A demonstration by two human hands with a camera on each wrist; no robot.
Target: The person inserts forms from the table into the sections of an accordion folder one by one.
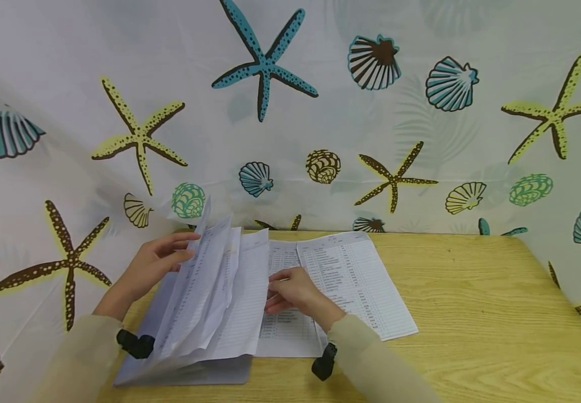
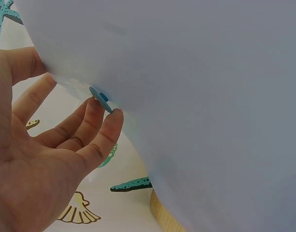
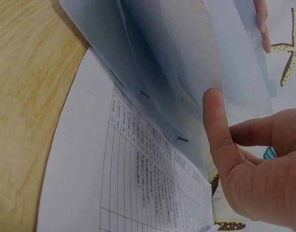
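My left hand (image 1: 154, 263) pinches the edge of a raised, plain bluish folder cover (image 2: 196, 87) between thumb and finger. A round blue snap button (image 2: 100, 99) shows at this edge, against the other fingertips. Beside the cover, printed sheets (image 1: 210, 291) stand fanned and tilted. My right hand (image 1: 293, 291) is at the right edge of the fanned sheets. In the right wrist view one straight finger (image 3: 218, 125) touches or nearly touches a sheet's edge; the other fingers are partly hidden. Beneath that hand lies a printed list (image 1: 285, 336).
Another printed sheet (image 1: 356, 280) overlaps the list on its right. The grey-blue folder base (image 1: 220, 372) lies on the wooden table (image 1: 472, 313) at the front left. Behind the table hangs a white cloth (image 1: 295, 134) patterned with shells and starfish.
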